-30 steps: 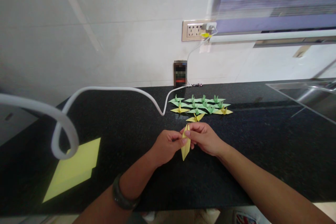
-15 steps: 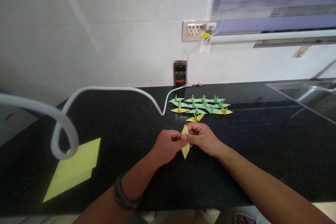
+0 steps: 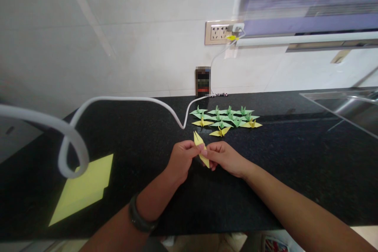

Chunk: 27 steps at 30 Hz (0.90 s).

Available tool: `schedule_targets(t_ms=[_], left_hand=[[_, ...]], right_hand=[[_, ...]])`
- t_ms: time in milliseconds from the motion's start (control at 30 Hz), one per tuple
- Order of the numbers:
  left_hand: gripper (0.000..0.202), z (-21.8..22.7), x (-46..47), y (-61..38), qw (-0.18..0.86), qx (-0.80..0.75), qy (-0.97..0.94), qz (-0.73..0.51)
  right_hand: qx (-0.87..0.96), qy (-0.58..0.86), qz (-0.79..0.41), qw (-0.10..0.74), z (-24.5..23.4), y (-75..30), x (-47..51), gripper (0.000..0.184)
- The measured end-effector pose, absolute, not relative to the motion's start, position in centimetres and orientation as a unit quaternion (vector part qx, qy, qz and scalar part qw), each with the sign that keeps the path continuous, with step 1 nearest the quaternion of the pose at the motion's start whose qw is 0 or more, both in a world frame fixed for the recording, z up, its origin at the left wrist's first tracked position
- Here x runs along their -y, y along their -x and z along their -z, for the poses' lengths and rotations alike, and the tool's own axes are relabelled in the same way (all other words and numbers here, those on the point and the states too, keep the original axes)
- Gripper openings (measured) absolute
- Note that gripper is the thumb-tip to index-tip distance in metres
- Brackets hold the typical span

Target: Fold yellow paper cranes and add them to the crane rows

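Some flat yellow sheets (image 3: 79, 189) are lying unfolded at the left of the counter (image 3: 295, 173), so by my reading more paper is waiting its turn. Near them a thick white cable (image 3: 71, 141) is looping over the speckled black stone. At the middle, the left hand (image 3: 183, 157) and right hand (image 3: 226, 157) are pinching a narrow, pointed yellow fold (image 3: 197, 139) between thumbs and fingertips, holding it tilted just above the counter. It is looking only partly shaped, with no wings spread yet. Behind it and to the right, about a dozen crisp green and yellow cranes (image 3: 226, 118) are sitting finished in a tight cluster, and a steel sink (image 3: 339, 104) is gleaming at the far right
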<state>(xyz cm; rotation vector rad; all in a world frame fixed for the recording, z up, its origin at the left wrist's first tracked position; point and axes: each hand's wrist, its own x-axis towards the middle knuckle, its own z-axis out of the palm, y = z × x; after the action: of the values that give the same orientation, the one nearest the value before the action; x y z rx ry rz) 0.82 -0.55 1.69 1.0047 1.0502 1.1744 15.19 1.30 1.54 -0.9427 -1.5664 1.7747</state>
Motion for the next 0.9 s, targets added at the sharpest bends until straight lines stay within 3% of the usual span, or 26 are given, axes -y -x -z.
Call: schedule_targets(t_ms=[267,700,900], left_hand=[[0.028,-1.5,0.5,-1.3,0.626,-0.441,-0.390,-0.512],[0.031,-1.7,-0.8,0.2,0.520,-0.490,-0.337,-0.614],[0.022,-1.7,-0.4,0.0,0.653,-0.407,-0.361,-0.527]], right_hand=[[0.517,0.366,-0.715,0.295,-1.2,-14.4,-0.9,0.028],[0.602,0.376,-0.654,0.261,-1.1,-15.1,-1.0,0.026],[0.518,0.375,-0.660,0.395,-0.9,-15.4,-1.9,0.027]])
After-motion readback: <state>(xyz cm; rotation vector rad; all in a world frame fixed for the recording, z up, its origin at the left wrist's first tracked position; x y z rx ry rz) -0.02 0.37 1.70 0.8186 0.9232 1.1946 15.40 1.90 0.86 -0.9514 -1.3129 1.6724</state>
